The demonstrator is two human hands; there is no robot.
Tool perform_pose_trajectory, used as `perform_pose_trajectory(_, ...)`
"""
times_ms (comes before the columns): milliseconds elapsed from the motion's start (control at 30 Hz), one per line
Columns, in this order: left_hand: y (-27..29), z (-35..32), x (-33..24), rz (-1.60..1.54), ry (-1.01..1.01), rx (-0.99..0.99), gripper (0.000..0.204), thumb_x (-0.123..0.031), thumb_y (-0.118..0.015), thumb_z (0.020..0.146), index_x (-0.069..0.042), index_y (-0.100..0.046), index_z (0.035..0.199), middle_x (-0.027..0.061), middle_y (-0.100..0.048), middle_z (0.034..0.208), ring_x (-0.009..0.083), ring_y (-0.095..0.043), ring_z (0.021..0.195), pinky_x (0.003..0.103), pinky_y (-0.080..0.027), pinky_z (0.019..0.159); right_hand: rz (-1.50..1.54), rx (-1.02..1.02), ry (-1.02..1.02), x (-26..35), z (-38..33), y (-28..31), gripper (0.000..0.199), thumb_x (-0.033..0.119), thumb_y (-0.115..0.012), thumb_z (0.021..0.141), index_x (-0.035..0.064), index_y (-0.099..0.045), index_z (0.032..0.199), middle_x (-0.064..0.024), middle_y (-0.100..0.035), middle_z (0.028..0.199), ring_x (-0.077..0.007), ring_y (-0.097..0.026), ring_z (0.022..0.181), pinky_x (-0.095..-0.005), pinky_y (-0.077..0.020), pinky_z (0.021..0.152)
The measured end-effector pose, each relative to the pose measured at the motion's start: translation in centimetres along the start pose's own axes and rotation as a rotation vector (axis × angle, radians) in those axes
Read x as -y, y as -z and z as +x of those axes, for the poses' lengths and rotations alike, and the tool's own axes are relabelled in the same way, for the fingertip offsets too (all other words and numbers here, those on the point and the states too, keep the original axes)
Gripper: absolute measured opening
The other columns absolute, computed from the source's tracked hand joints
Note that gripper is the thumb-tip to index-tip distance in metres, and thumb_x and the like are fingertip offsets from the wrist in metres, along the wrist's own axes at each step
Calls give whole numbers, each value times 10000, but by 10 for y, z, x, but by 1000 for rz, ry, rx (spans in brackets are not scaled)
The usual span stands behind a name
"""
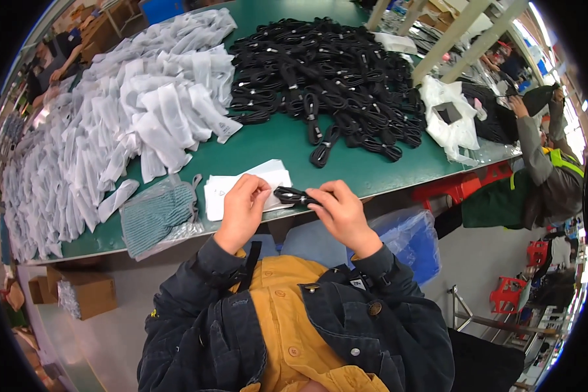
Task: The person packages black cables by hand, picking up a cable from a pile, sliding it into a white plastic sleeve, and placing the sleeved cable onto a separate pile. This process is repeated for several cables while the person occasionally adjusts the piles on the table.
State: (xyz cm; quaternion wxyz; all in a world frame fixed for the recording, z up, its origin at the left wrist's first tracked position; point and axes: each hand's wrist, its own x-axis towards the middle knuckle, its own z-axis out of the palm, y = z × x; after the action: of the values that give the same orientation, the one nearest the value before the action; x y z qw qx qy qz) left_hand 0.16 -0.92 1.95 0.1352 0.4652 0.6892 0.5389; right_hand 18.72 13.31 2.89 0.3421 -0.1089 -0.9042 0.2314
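Note:
A bundled black cable is gripped between the thumb and fingers of my right hand, just above the near edge of the green table. My left hand is closed in a pinch at the left end of that cable; whatever sits between its fingertips is too small to make out. Under and behind the hands lies a stack of flat white sleeves. Beyond them spreads a heap of bundled black cables. To the left rises a large pile of white pouches.
A grey-green ribbed cloth piece in clear plastic lies left of the stack. White plastic packaging is at the right. Below stand a blue bin with a clear liner and a cardboard box. A co-worker works at far right.

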Motion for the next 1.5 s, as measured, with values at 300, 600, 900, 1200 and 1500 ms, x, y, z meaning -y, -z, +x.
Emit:
perform_pose_trajectory(300,2,-5,-22,253,-384,81,121,79,-617,799,2,-556,871,157,-556,915,339,-546,868,391,-454,766,918,255,-898,-8,-14,-35,209,146,-698,910,44,-667,1089,-108,-629,867,-257,-649,841,-300,-506,698)
perform_pose_trajectory(600,6,16,-29,-5,-192,83,119,59,-633,825,-2,-543,874,132,-582,920,256,-560,878,366,-463,742,384,-17,60,13,12,-14,228,72,-694,889,24,-630,1103,-126,-518,1107,-239,-588,899,-323,-511,763)
perform_pose_trajectory(900,43,66,-16,-664,218,50,174,-157,-534,1019,-8,-603,1075,96,-641,1128,124,-605,879,241,-460,821,294,-197,92,18,53,5,326,94,-722,866,81,-639,1181,-143,-534,1080,-267,-603,831,-351,-520,754)
perform_pose_trajectory(1200,54,45,16,336,-267,-200,201,25,-616,854,15,-624,1054,136,-622,1098,284,-615,941,349,-483,836,-390,50,-238,-71,34,-30,301,249,-711,874,75,-624,1103,-169,-540,952,-330,-618,787,-435,-528,663)
perform_pose_trajectory(1500,-7,-5,16,384,-271,163,119,27,-667,785,1,-583,866,154,-541,862,357,-562,833,432,-456,733,-451,-2,-315,-72,15,-39,269,124,-646,850,64,-590,1107,-194,-591,896,-373,-627,801,-436,-532,684)
